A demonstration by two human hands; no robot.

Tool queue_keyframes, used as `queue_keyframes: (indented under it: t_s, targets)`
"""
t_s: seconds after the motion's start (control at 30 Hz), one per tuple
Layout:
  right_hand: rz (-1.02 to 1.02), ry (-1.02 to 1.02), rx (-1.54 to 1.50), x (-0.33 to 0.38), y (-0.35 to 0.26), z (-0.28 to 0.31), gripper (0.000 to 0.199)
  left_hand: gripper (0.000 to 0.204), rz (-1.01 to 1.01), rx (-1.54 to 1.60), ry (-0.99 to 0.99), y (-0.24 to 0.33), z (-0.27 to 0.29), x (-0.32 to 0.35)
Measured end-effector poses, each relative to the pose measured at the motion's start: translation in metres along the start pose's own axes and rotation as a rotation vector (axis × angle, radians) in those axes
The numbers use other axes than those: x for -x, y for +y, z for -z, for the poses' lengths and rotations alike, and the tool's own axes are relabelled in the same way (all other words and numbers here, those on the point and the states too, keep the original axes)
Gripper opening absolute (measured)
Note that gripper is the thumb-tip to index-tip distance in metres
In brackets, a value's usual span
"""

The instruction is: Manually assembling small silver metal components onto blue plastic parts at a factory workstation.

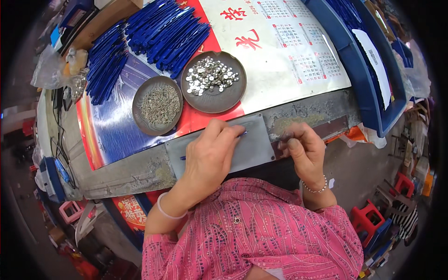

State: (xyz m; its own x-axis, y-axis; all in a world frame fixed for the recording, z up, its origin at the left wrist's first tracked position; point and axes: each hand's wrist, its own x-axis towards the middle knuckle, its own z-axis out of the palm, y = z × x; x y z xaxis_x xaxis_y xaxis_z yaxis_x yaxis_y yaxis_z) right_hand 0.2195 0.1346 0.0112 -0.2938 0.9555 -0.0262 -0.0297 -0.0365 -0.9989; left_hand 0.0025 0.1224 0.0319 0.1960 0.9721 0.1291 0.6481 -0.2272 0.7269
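Holding slim blue piece [183, 158] on the grey plate [254, 145] with left hand [210, 149]. With right hand [306, 148] curled just right of the plate, cannot tell if gripping something. Expect light, stiff, perhaps slippery handling; better to grasp near the piece's exposed ends.

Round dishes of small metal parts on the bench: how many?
2. Smaller dish with thin pieces, left; larger dish with silvery discs, beside it to the right. Both sit beyond the grey plate. No others visible.
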Motion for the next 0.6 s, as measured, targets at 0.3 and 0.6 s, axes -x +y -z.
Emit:
queue_keyframes:
  t_s: [0.3, 0.6]
  targets:
    - [0.132, -0.038, 0.177, -0.009, 0.001, -0.002, 0.012, 0.020, -0.142, -0.252, -0.199, -0.009, 0.009, -0.017]
    - [0.087, -0.063, 0.151, -0.005, -0.005, 0.009, 0.010, 0.029, -0.042, -0.279, -0.222, -0.023, 0.037, 0.019]
